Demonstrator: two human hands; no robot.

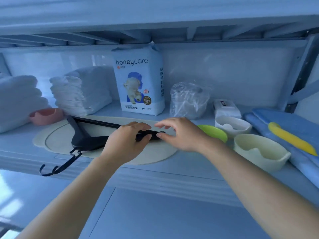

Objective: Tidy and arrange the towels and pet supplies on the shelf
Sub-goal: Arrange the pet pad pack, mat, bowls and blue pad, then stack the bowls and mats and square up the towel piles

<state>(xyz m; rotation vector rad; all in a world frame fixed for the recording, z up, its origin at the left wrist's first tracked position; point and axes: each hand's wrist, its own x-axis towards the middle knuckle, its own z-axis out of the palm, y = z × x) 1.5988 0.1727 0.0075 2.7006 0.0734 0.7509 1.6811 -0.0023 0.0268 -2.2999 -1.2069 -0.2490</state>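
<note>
On the round mat (155,156) of the shelf (172,171), the black hanger (86,137) was gripped near its right end by the left hand (124,144). The right hand (181,135) was held loosely spread, thumb at the tip. It would best be lifted level, the overhanging hook (57,168) kept clear.

Shelf (181,171), left edge: white towels (17,100), folded and stacked. Just beside: stack of white pads (81,90), pink bowl (46,115) in front. Back centre: honeycare pack (139,80), upright. Front centre: round cream mat (57,140), flat, black hanger (86,137) lying across it. Right edge: folded blue towel (284,128), cream bowl (259,150) beside it.
</note>
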